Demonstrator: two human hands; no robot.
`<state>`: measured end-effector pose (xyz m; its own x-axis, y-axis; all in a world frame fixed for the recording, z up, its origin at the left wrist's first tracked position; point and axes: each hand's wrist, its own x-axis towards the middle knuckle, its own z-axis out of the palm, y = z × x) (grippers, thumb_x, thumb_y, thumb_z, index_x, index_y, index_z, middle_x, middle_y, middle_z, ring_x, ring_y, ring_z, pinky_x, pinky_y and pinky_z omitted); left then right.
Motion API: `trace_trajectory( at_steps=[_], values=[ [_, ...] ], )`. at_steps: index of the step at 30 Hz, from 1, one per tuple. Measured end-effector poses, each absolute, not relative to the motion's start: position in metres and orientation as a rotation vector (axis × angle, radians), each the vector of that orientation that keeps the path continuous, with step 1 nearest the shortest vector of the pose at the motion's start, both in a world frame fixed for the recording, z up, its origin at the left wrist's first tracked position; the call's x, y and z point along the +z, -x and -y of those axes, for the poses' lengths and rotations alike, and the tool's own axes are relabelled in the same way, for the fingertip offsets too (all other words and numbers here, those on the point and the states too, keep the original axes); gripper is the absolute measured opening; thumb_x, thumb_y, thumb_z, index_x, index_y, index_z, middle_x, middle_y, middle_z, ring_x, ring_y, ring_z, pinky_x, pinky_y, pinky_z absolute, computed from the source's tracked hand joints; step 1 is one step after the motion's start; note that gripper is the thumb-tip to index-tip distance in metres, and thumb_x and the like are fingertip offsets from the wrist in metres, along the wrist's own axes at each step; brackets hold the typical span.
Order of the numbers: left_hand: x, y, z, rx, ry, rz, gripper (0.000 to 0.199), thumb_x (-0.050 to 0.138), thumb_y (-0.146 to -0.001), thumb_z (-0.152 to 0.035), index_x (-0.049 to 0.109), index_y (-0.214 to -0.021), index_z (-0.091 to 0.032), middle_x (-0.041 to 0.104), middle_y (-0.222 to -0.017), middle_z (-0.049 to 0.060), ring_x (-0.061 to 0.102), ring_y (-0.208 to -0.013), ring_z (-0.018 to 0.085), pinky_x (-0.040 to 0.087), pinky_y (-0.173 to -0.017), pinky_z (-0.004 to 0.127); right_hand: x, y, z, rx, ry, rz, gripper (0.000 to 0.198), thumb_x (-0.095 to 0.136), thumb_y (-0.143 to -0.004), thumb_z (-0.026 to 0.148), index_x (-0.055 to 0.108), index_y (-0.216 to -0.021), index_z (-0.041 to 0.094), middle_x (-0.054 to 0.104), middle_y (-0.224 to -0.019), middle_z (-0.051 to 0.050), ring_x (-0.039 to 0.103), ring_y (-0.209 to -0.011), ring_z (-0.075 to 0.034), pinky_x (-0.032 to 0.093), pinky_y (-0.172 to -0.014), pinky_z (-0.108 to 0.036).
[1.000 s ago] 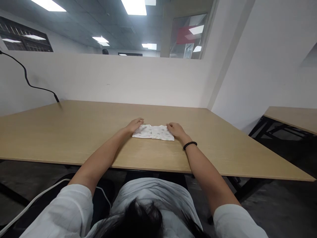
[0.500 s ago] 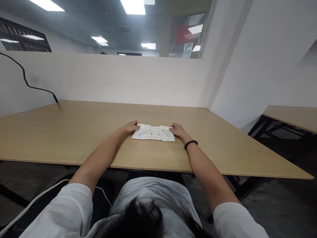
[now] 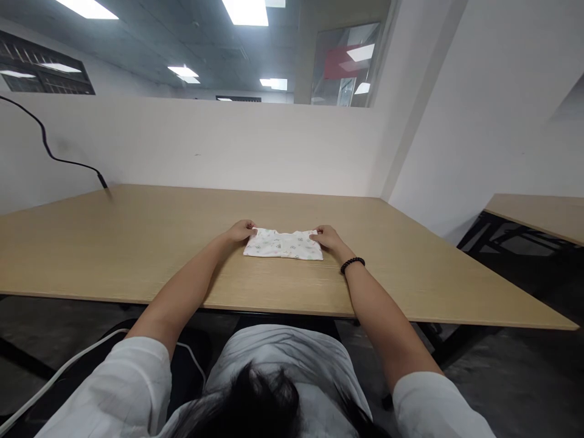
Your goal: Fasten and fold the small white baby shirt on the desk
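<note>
A folded white cloth [image 3: 283, 245] with a small printed pattern lies flat on the wooden table, possibly a small garment; its exact kind does not show. It is wider than deep, with a slight dip in the middle of its far edge. At its far left corner, my left hand [image 3: 241, 231] is closed, thumb over the fabric. My right hand [image 3: 327, 236] pinches the far right corner in the same way. The fingertips under the cloth are partly hidden.
The wooden table [image 3: 137, 243] reaches to a low white wall [image 3: 241, 149]. A black cable [image 3: 68, 162] comes down to its back left edge. A second table [image 3: 538, 213] stands at the right. A white cord [image 3: 68, 365] runs by my left side.
Almost nothing differs. Both hands keep to the cloth's far corners, with the fingers shifted very slightly. The cloth stays in the same place.
</note>
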<state>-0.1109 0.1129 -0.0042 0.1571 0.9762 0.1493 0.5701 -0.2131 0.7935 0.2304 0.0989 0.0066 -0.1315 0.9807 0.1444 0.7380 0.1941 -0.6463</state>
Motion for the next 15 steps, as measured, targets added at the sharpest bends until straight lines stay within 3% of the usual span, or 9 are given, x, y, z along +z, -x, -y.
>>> trace_trajectory(
  at_steps=[7,11,15],
  values=[
    [0.0,0.111,-0.106,0.926,-1.936,-1.517,0.025,0.065,-0.09,-0.033,0.06,-0.101,-0.011,0.063,-0.092,0.006,0.062,-0.082,0.018,0.053,-0.079,0.036,0.005,-0.23,-0.097,0.367,1.652,1.941,0.023,0.061,-0.096,0.033,0.064,-0.107,0.012,0.064,-0.105,-0.007,0.062,-0.096,-0.021,0.052,-0.086,-0.04],
    [0.006,0.096,-0.097,1.021,-2.129,-1.529,0.04,0.068,-0.08,-0.034,0.06,-0.114,-0.015,0.059,-0.122,0.014,0.052,-0.121,0.03,0.041,-0.106,0.042,0.008,-0.216,-0.087,0.161,1.616,1.965,0.035,0.049,-0.1,0.03,0.055,-0.131,0.015,0.052,-0.135,-0.017,0.042,-0.13,-0.033,0.031,-0.107,-0.058],
    [0.006,0.065,-0.082,0.927,-2.361,-1.368,0.061,0.057,-0.087,-0.046,0.045,-0.141,-0.02,0.04,-0.149,0.009,0.031,-0.142,0.026,0.021,-0.119,0.036,0.011,-0.19,-0.075,0.114,1.443,2.15,0.048,0.026,-0.106,0.035,0.038,-0.149,0.018,0.036,-0.153,-0.014,0.026,-0.142,-0.028,0.016,-0.115,-0.055]
  ],
)
